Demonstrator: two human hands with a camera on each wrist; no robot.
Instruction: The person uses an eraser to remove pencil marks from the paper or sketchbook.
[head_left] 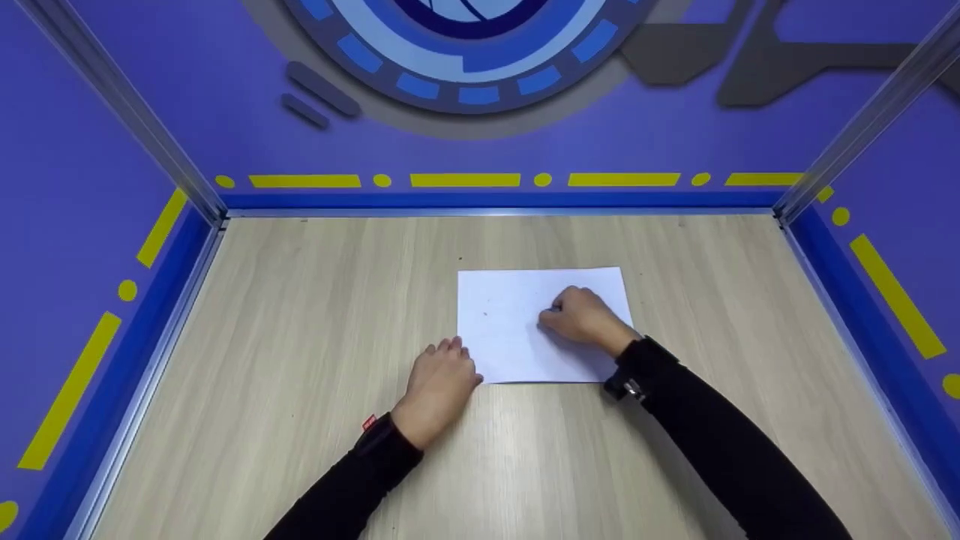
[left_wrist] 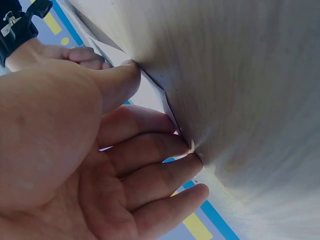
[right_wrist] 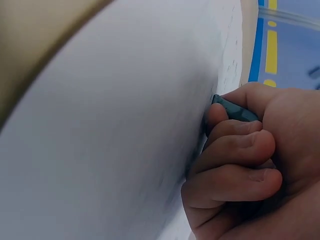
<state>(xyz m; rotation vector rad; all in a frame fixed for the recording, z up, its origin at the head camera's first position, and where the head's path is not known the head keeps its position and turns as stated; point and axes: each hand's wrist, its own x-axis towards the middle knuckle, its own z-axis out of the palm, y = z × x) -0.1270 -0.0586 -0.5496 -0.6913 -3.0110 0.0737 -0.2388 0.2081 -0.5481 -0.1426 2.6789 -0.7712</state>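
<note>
A white sheet of paper (head_left: 517,356) lies on the wooden table. My right hand (head_left: 581,319) is over its right half and pinches a small dark green block (right_wrist: 237,111) between thumb and fingers, close against the paper. The other fingers curl in toward the palm, and much of the block is hidden by the hand. At the sheet's front left corner, my left hand (head_left: 442,382) rests with the fingers fairly straight, thumb and fingertips right at the paper's edge. In the left wrist view that paper edge (left_wrist: 152,92) bends slightly up between thumb and fingers.
Small dark specks (head_left: 485,313) dot the paper and the table (head_left: 337,300). Purple-blue panels (head_left: 480,161) with yellow dashes stand along the back and both sides, framed by metal rails (head_left: 495,213). Black sleeves (head_left: 720,435) cover both forearms.
</note>
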